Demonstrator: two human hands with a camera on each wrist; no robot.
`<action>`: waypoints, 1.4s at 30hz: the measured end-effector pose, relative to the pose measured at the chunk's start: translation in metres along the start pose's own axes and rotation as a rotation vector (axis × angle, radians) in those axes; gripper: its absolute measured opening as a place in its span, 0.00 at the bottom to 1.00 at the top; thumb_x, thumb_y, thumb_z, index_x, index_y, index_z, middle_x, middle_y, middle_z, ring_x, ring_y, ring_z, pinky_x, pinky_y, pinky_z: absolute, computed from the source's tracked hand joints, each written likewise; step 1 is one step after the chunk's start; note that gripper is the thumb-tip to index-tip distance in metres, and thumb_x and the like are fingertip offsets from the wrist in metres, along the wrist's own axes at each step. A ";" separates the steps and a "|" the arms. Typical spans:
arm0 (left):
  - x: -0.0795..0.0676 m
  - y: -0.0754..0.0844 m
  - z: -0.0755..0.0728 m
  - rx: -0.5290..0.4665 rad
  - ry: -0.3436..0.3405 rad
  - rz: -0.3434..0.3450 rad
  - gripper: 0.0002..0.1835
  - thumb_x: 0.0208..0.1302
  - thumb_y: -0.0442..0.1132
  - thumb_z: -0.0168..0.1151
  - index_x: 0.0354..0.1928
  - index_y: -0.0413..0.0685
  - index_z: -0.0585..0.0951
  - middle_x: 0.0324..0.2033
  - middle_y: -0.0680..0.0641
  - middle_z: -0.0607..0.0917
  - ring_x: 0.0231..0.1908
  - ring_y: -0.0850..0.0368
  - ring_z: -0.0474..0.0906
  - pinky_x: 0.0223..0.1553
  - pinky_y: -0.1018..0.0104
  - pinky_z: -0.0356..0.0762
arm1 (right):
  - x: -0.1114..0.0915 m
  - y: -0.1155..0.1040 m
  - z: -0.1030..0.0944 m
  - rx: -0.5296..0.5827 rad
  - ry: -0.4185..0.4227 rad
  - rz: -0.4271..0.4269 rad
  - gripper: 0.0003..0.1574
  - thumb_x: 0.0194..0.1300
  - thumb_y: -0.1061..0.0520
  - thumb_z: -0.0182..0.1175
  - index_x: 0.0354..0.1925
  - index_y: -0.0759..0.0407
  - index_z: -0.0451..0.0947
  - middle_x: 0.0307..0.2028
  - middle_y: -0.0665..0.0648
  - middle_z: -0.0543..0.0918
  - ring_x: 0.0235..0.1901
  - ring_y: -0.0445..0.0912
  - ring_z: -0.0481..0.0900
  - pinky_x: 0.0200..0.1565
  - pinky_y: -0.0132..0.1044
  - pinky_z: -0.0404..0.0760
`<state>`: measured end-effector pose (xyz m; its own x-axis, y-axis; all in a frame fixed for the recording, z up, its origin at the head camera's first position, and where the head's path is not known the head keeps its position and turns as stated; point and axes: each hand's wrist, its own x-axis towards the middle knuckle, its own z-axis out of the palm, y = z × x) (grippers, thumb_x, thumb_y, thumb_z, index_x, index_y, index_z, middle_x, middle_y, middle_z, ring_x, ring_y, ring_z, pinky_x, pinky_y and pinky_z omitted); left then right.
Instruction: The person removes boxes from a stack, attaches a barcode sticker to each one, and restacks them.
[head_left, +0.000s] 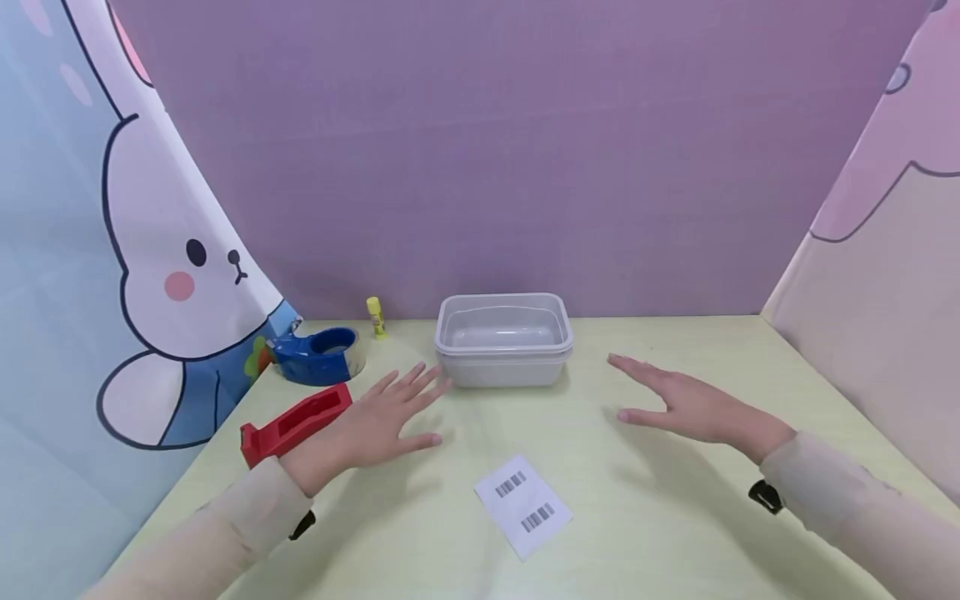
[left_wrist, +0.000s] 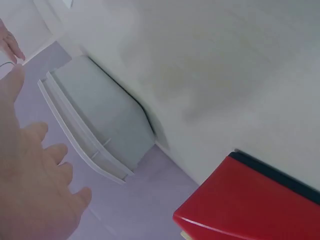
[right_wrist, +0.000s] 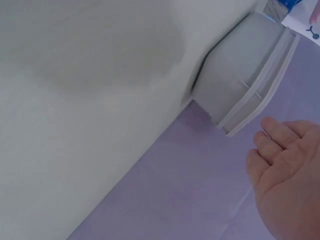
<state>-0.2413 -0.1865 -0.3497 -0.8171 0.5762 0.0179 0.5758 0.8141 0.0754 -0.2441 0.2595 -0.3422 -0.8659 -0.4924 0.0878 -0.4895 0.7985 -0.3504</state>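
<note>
Both hands hover over the table with fingers spread and hold nothing. The left hand point(head_left: 378, 421) is beside a red holder point(head_left: 296, 425), which it partly overlaps in the head view; its fingertips overlap the near left corner of the grey plastic containers point(head_left: 502, 367). These containers are nested one in the other at the back middle. To their right is the right hand point(head_left: 690, 404), thumb apart from the fingers. A white paper with two barcodes point(head_left: 523, 507) lies on the table between the forearms. In the left wrist view the red holder point(left_wrist: 250, 200) shows a dark base.
A blue tape dispenser point(head_left: 315, 358) with a roll of clear tape stands at the back left. Behind it is a small yellow glue stick point(head_left: 377, 318), upright. A purple cloth wall point(head_left: 525, 167) closes off the table's back edge, with printed cloth point(head_left: 60, 250) at the sides.
</note>
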 end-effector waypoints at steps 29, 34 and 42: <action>0.078 -0.035 0.004 -0.571 0.175 -0.310 0.61 0.54 0.58 0.70 0.77 0.58 0.38 0.77 0.45 0.46 0.75 0.41 0.47 0.72 0.41 0.54 | 0.104 0.001 -0.006 0.580 0.114 0.211 0.58 0.60 0.40 0.66 0.74 0.64 0.50 0.67 0.65 0.69 0.68 0.59 0.66 0.68 0.56 0.66; 0.092 -0.042 0.011 -0.688 0.167 -0.351 0.61 0.55 0.55 0.71 0.77 0.54 0.37 0.76 0.41 0.46 0.73 0.37 0.49 0.72 0.40 0.54 | 0.119 -0.002 0.002 0.672 0.165 0.256 0.56 0.58 0.46 0.70 0.72 0.69 0.54 0.66 0.67 0.70 0.67 0.57 0.68 0.69 0.52 0.66; 0.104 -0.045 0.018 -0.946 0.129 -0.400 0.60 0.56 0.52 0.71 0.76 0.45 0.38 0.76 0.39 0.46 0.74 0.38 0.45 0.74 0.44 0.52 | 0.132 -0.012 0.009 0.730 0.237 0.360 0.48 0.56 0.50 0.71 0.68 0.68 0.63 0.66 0.65 0.71 0.66 0.57 0.69 0.67 0.48 0.71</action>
<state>-0.3517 -0.1617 -0.3693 -0.9726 0.2186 -0.0786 0.0488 0.5228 0.8510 -0.3518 0.1812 -0.3350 -0.9948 -0.1000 0.0201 -0.0613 0.4283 -0.9015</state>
